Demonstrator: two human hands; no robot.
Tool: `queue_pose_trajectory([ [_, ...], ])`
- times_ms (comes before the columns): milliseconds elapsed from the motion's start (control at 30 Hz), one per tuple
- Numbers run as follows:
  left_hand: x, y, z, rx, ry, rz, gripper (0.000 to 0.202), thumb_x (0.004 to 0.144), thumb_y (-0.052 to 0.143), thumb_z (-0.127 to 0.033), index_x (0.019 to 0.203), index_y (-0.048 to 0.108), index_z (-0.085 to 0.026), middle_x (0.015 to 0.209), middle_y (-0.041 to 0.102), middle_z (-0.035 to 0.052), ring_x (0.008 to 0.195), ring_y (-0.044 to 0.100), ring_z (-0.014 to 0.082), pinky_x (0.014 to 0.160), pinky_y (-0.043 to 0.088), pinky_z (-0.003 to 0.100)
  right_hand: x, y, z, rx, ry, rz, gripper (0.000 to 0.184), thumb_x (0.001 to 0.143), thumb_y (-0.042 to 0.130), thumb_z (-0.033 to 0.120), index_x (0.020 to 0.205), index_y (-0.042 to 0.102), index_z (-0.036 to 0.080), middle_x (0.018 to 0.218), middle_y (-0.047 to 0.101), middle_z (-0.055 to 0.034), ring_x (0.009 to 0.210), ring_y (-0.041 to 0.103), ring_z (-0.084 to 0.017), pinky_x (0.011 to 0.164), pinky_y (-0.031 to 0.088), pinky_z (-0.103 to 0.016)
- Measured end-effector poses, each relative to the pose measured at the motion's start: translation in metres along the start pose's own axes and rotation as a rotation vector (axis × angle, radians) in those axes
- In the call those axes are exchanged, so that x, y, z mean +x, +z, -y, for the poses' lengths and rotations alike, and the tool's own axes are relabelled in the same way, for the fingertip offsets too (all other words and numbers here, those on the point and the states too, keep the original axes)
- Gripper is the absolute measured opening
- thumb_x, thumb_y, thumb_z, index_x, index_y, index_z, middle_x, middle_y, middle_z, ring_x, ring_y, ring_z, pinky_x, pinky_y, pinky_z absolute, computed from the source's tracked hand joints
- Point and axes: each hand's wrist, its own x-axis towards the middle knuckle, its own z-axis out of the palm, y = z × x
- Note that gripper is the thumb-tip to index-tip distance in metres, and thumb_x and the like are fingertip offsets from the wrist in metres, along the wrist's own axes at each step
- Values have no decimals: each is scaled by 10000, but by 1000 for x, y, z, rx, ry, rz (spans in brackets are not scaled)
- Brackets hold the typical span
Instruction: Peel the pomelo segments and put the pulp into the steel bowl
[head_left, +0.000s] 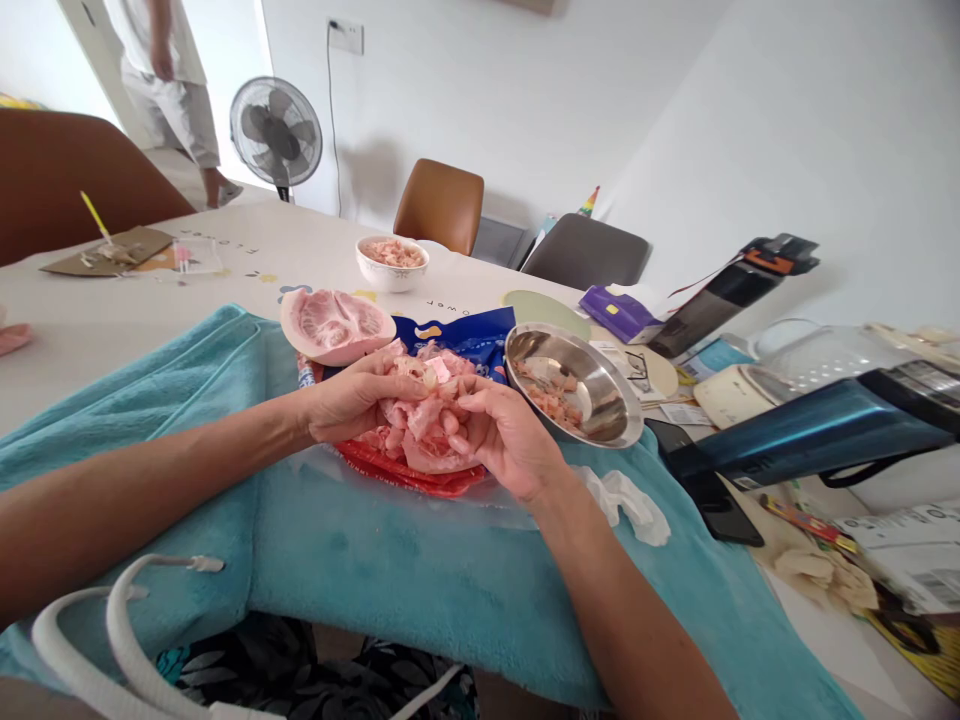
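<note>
My left hand and my right hand meet over a heap of pink pomelo membrane and peel. Between their bent fingers is a pomelo segment, pinched from both sides and partly hidden by the thumbs. Under the heap lies a red and blue plastic bag. A hollow pomelo rind half, pink inside, rests just behind my left hand. To the right of my right hand, a tilted steel bowl contains loose pomelo flesh. Farther back stands a white bowl heaped with pink flesh.
A teal towel covers the near table edge. Crumpled tissue, a phone, a blue bottle and a dark bottle crowd the right. White cables lie lower left. Behind are a fan and a standing person.
</note>
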Motion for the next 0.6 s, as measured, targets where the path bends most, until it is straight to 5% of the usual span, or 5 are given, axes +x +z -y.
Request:
queue_pose_trajectory([
  [167, -1, -1, 3, 18, -5, -23, 165, 792, 738, -209, 689, 703, -85, 557, 692, 68, 394, 630, 138, 387, 507, 161, 0, 1, 1, 58, 26, -62, 39, 713, 660, 183, 717, 624, 167, 537, 558, 38, 486, 489, -66, 395, 378, -144],
  [433, 3, -7, -2, -71, 31, -166, 111, 756, 725, -164, 704, 668, -85, 520, 648, 33, 330, 548, 108, 320, 468, 169, -2, -4, 1, 19, -40, -159, 184, 646, 809, 256, 722, 674, 156, 702, 655, 5, 527, 505, -55, 390, 360, -156],
  [600, 2, -9, -3, -56, -27, -147, 171, 719, 754, -212, 674, 632, -101, 465, 619, 36, 323, 539, 114, 315, 434, 162, -15, -2, 22, -72, -152, -219, 110, 717, 768, 273, 720, 685, 201, 723, 626, 9, 550, 488, -70, 413, 359, -192],
])
